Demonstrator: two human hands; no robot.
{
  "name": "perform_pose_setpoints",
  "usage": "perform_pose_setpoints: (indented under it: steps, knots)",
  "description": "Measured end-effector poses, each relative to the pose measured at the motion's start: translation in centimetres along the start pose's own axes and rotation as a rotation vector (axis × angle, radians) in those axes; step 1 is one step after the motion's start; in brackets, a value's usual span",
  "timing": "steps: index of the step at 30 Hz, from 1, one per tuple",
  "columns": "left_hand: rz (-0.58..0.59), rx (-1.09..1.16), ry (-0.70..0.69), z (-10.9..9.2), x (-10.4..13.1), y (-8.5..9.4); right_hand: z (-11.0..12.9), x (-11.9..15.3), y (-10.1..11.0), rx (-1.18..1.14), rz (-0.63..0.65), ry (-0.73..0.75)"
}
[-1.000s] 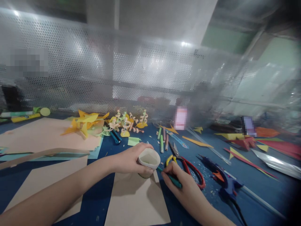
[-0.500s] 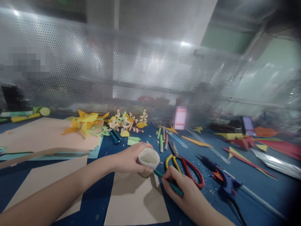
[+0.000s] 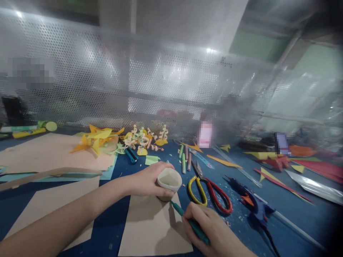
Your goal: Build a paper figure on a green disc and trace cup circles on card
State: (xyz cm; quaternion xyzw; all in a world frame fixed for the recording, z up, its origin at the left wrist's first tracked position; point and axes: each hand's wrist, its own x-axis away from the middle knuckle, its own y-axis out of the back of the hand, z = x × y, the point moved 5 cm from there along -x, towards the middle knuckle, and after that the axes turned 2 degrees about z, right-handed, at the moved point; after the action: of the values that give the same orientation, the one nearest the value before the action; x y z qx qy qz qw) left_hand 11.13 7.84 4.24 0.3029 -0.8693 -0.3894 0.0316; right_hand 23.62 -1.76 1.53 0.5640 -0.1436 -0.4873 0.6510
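A white paper cup (image 3: 168, 180) stands on a pale sheet of paper (image 3: 152, 228), its open mouth facing up. My left hand (image 3: 150, 178) is wrapped around the cup from the left, thumb at the near side. In my right hand (image 3: 200, 225) is a green pen (image 3: 177, 208), slanted so that its tip meets the paper at the cup's base on the near right. Scissors (image 3: 203, 178) with one yellow and one red handle lie just beyond my right hand.
A blue glue gun (image 3: 254, 207) lies at right, its cord running toward me. Coloured chalk-like sticks (image 3: 183, 162), yellow paper stars (image 3: 98, 139) and small curled-paper figures (image 3: 143, 141) lie at the back. Left are stacked pale sheets (image 3: 53, 153); red and yellow scraps (image 3: 284, 185) lie right.
The pen tip has moved from the cup's right side round to its near right edge, my right hand shifting slightly toward me. My left hand and the cup have stayed put.
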Motion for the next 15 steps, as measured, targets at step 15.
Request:
perform_pose_setpoints:
  steps: [15]
  knots:
    - [0.012, -0.11, -0.04, 0.1, 0.0, 0.1, -10.0, -5.7, 2.3, -0.825, -0.189, -0.719]
